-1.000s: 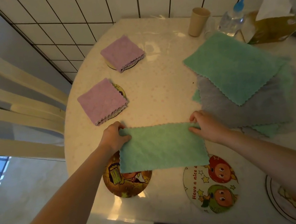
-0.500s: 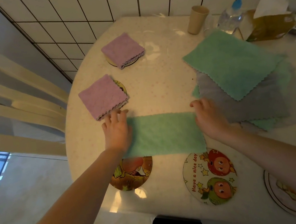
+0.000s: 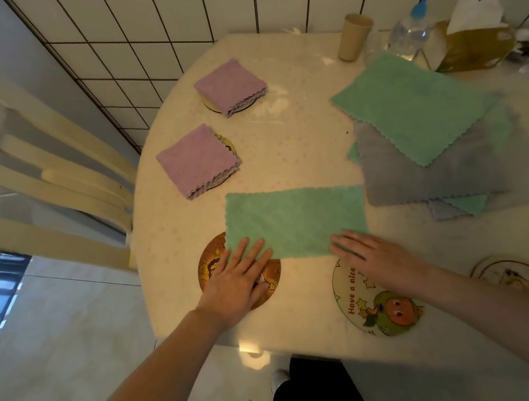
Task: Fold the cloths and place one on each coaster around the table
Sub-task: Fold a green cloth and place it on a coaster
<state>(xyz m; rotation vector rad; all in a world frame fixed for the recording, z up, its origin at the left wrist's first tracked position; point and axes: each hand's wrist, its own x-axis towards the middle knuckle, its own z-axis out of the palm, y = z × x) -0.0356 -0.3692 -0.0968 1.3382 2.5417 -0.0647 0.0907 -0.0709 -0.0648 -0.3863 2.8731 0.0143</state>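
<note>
A green cloth [image 3: 296, 221], folded once into a long rectangle, lies flat on the table. My left hand [image 3: 239, 276] rests flat on its near left corner, fingers spread, over a brown coaster [image 3: 209, 264]. My right hand [image 3: 371, 258] lies flat at its near right corner, above a white cartoon coaster [image 3: 382, 311]. Two folded purple cloths [image 3: 197, 158] [image 3: 229, 85] each sit on a coaster at the left. A pile of unfolded green and grey cloths [image 3: 422, 132] lies to the right. Another coaster [image 3: 519, 278] sits at the near right.
At the back right stand a beige cup [image 3: 354, 37], a pump bottle [image 3: 409, 33] and a tissue pack [image 3: 474, 38]. A cream chair [image 3: 35, 183] stands left of the table [image 3: 288, 136]. A tiled wall runs behind. The table's near edge is just below my hands.
The green cloth went from held at its ends to lying flat on the table. Both hands slid from its far corners back to its near edge.
</note>
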